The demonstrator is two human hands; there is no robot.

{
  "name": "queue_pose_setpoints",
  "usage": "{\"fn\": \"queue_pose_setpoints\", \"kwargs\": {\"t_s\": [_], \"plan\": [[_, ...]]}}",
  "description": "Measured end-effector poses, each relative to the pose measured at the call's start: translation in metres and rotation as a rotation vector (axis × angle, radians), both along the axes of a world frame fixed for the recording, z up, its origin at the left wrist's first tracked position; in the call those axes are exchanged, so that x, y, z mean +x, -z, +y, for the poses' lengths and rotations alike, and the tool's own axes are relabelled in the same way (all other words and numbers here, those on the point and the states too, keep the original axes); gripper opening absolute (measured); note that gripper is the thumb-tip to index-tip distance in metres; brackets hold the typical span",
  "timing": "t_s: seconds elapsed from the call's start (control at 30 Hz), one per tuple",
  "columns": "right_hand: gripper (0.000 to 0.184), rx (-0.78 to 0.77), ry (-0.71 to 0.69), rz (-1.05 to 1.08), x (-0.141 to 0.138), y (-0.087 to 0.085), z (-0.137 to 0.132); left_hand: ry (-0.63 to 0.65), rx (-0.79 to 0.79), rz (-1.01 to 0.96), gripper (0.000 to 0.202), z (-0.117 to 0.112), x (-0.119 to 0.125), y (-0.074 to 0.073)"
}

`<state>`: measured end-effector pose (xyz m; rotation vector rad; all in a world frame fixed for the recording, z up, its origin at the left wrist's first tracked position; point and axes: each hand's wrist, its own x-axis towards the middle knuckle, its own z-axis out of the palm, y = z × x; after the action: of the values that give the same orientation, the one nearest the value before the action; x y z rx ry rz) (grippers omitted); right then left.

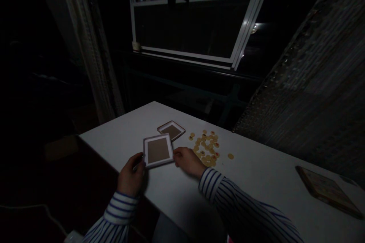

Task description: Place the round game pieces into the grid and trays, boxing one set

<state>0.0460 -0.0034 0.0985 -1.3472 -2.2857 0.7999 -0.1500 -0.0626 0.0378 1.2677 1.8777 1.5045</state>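
Observation:
Between my two hands, a shallow square box half [158,150] with white inner walls and a brown bottom is held slightly above the table. My left hand [131,174] pinches its left edge, and my right hand [186,160] grips the right edge with curled fingers. Just behind it lies a second shallow box half [171,130] of similar look, partly covered by the held one. Right of my right hand, many round yellowish game pieces [209,146], some with red or black marks, are spread loosely. One single round piece [230,156] lies apart from the others.
The white table [256,182] has its near left edge close under my left hand. A flat framed board [327,190] lies at the right. Behind the table are a dark window [194,26] and hanging curtains [313,72]. The room is dim.

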Motion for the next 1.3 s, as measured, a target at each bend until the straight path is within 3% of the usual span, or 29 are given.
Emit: {"fn": "queue_pose_setpoints", "kwargs": {"t_s": [0.73,1.07,1.3], "plan": [[0.023,-0.015,0.060,0.252,0.048,-0.008,-0.015,0.144,0.064,-0.291,0.043,-0.002,0.043,-0.025],[0.030,-0.073,0.081,0.333,0.072,-0.009,-0.024,0.242,0.038,-0.440,0.051,-0.004,0.057,-0.025],[0.032,-0.133,0.074,0.418,0.084,-0.018,-0.032,0.239,0.067,-0.396,0.047,-0.003,0.068,-0.026]]}}
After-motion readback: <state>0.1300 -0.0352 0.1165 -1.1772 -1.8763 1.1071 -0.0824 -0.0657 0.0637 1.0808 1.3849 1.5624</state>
